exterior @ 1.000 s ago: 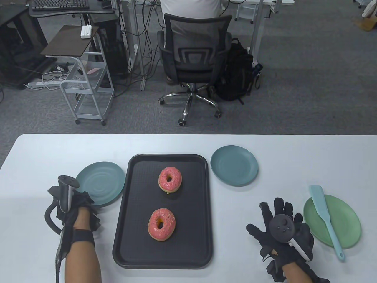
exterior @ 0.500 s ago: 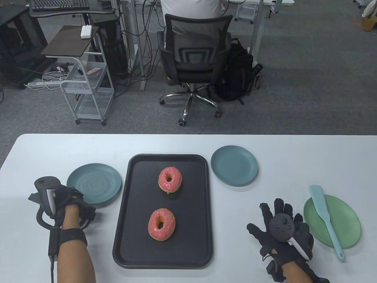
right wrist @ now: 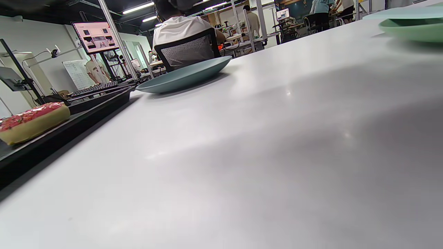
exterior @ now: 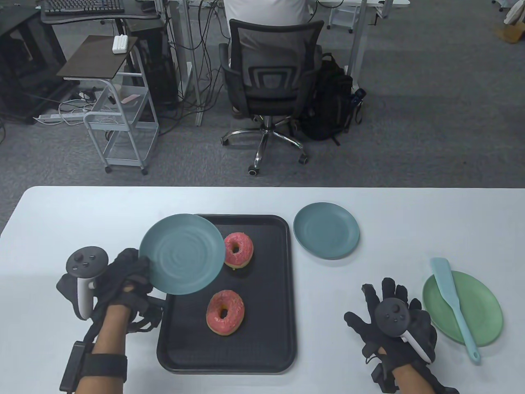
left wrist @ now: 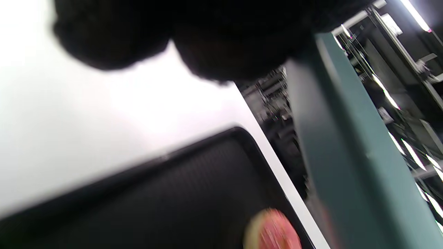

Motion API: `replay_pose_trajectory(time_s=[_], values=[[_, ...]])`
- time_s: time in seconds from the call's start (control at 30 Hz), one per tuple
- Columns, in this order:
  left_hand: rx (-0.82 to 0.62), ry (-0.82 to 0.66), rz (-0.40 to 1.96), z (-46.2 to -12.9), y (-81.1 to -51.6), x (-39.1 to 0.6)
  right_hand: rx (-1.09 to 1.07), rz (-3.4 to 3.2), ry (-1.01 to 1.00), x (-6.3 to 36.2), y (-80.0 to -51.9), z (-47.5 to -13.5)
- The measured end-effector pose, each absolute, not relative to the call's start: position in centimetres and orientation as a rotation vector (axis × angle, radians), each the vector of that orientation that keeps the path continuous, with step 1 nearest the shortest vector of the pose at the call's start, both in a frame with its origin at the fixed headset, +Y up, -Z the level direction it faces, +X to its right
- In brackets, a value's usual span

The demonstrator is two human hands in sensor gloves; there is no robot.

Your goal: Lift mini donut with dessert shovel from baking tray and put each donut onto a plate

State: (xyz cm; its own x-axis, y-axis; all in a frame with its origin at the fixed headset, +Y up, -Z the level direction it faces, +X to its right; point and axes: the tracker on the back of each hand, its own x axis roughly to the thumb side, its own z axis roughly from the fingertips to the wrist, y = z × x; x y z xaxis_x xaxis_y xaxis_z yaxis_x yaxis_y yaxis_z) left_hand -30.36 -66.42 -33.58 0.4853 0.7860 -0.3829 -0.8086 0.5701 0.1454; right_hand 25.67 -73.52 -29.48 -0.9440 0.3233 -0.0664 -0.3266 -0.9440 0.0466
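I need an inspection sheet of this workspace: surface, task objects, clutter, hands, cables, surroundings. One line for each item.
Surface: white table, no spills seen.
Task objects: black baking tray holds two pink donuts; lifted blue plate above the tray's far-left corner; second blue plate right of the tray; dessert shovel lying across the green plate.
Clutter: nothing seen.
Hands: left hand grips the lifted plate's rim; right hand flat on the table, fingers spread.
Cables: cable along the left forearm.
Surroundings: office chair, a seated person, a cart, a backpack.

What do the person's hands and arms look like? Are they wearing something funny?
Both hands wear black sensor gloves. The left hand and right hand each carry a round dark-grey tracker with a white handle. Black straps wrap the wrists, thin black cables run along them, and the forearms are bare.
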Motion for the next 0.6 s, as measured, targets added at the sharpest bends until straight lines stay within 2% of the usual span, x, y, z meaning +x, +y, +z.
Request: replay_pose_trajectory(time_s=[0.23, 0.33, 0.43, 0.6], values=[[-0.123, 0.278, 0.966, -31.1, -67.7, -23.9, -0.085, 2.83, 0.081, 25.5, -73.5, -29.3], [-0.151, 0.244, 1.018, -30.3, -69.5, -21.8, -0.081, 2.831, 0.081, 25.5, -73.6, -29.3], [-0.19, 0.232, 1.029, -30.2, -70.9, -20.8, -0.078, 2.831, 0.081, 25.4, -73.6, -29.2], [-0.188, 0.228, 0.981, -30.2, -71.4, -20.4, -0.071, 2.831, 0.079, 25.3, -73.7, -29.2]])
